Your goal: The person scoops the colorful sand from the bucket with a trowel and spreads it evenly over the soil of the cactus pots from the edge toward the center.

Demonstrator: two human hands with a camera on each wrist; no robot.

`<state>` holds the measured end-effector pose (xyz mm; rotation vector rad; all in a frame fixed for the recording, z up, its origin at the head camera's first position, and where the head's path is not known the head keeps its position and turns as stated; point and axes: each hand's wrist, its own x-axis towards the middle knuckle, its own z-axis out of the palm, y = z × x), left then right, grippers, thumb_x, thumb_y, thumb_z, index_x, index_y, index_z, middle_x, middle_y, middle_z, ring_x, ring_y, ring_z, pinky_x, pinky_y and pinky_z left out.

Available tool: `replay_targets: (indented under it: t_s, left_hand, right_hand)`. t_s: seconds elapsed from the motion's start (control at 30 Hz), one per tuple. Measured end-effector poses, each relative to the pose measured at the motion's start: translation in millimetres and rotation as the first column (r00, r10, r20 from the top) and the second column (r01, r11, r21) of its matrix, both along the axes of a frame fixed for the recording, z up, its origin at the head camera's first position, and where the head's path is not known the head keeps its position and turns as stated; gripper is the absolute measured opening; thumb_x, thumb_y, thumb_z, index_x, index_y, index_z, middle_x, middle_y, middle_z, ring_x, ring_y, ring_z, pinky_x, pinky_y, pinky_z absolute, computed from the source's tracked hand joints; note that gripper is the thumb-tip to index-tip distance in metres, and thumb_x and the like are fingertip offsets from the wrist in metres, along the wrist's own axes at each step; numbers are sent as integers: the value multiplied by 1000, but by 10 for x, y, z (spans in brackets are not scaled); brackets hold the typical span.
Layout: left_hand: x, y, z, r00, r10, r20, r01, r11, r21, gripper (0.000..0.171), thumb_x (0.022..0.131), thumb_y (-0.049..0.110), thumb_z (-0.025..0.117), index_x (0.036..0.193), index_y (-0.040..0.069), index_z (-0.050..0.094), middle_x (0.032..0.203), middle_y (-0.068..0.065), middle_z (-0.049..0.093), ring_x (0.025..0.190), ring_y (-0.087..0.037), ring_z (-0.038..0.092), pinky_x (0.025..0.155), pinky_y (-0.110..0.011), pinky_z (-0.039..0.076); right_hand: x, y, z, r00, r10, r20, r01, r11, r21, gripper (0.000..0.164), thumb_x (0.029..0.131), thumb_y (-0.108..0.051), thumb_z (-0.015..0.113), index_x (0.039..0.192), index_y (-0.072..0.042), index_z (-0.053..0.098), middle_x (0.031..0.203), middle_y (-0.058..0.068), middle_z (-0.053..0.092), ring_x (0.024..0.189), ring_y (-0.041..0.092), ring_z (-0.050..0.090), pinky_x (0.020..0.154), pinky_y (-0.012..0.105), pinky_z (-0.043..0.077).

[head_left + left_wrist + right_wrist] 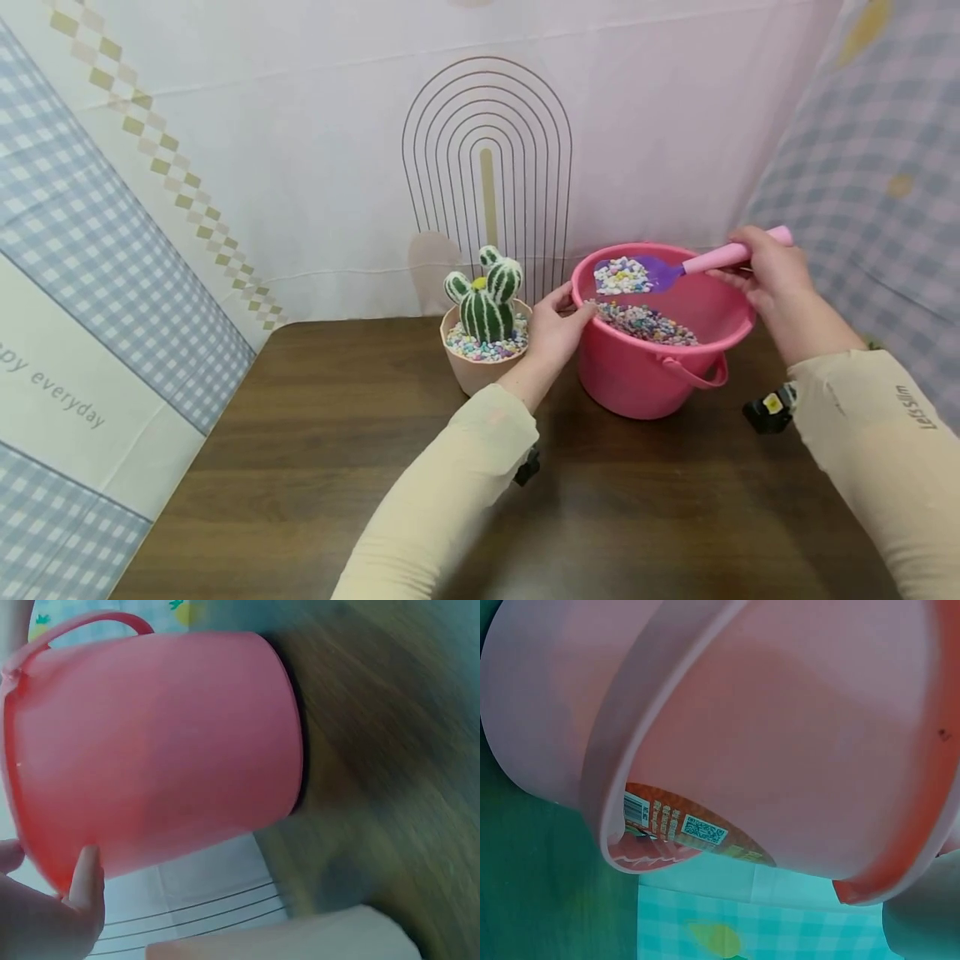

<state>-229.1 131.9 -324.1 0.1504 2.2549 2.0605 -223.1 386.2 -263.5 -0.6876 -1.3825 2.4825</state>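
My right hand (772,271) grips the pink handle of a small toy shovel (663,273) with a purple blade. The blade hovers over the open top of a pink bucket (630,379) and carries white and coloured pebbles (622,275). More small multicoloured pebbles (652,323) lie inside the bucket. On the bucket's left rim, my left hand (553,329) pinches the edge between thumb and fingers, also seen beside the bucket's wall (157,742) in the left wrist view. The right wrist view shows mostly the bucket's side (802,750); the shovel is hidden there.
Left of the bucket stands a pale pot (480,375) with a knitted green cactus (483,318) and pebbles around its base. The bucket's handle (701,379) hangs down in front. A patterned cloth (330,167) rises behind the brown wooden table (337,467).
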Motion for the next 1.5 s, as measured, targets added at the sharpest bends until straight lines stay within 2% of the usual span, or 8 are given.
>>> replay_targets:
  t_s: [0.2,0.4,0.6,0.83,1.0,1.13,1.33,1.5]
  left_hand:
    - [128,-286,40,999,-37,-35,34,997,-74,50,99,29,73,143,8,64,140,-13,68,123,-24,70,92,-34,64]
    - [187,-636,34,988,-41,-152,21,991,-134,41,96,21,75,131,1,71,129,-18,73,119,-29,70,97,-35,61]
    - [121,-973,35,976,8,-217,-57,974,-221,37,95,19,75,125,-2,74,122,-18,76,116,-31,69,104,-40,57]
    - [30,-1283,7,970,133,-203,-190,936,-296,53,95,24,74,141,0,62,144,-20,64,137,-36,58,116,-48,48]
    - [-51,-1390,-100,966,174,-189,-231,909,-346,65,96,26,72,150,-4,51,153,-25,54,141,-41,51,119,-52,44]
    - [-92,-1421,-235,970,171,-171,-225,897,-380,68,96,29,71,150,-7,48,149,-28,55,135,-42,56,114,-53,48]
    - [-113,-1386,-395,970,145,-196,-208,910,-358,56,97,16,70,141,-13,52,134,-32,62,121,-43,65,103,-51,57]
    - [-183,-1383,-389,976,117,-181,-171,932,-320,48,97,5,65,139,-15,55,129,-32,65,117,-42,67,98,-47,60]
  right_hand:
    - [-21,-32,20,1000,4,31,-4,1000,-12,27,99,-7,63,113,-13,41,70,2,59,59,16,71,57,30,64]
    - [-66,-27,32,1000,13,12,-12,999,-39,23,99,-7,63,111,-12,43,70,3,59,59,18,72,55,32,64]
    - [-100,-39,50,1000,19,13,-18,999,-47,24,100,-9,64,112,-13,43,70,4,60,60,18,72,55,32,64]
    - [-133,-39,61,999,41,-22,-42,996,-78,17,100,-7,62,105,-12,46,70,6,61,60,20,72,54,34,64]
    - [-125,-14,65,1000,25,-18,-26,996,-80,19,100,-8,63,106,-13,46,70,6,61,61,20,72,54,34,64]
    - [-122,-18,58,1000,22,-4,-22,997,-76,19,100,-8,63,107,-12,46,69,6,61,61,19,71,55,33,64]
    - [-120,-55,60,1000,20,8,-20,997,-70,28,100,-9,63,113,-18,40,69,5,61,60,18,71,54,32,64]
    - [-115,-86,61,1000,21,11,-20,998,-64,30,100,-11,65,114,-18,40,71,4,60,61,17,70,54,31,64]
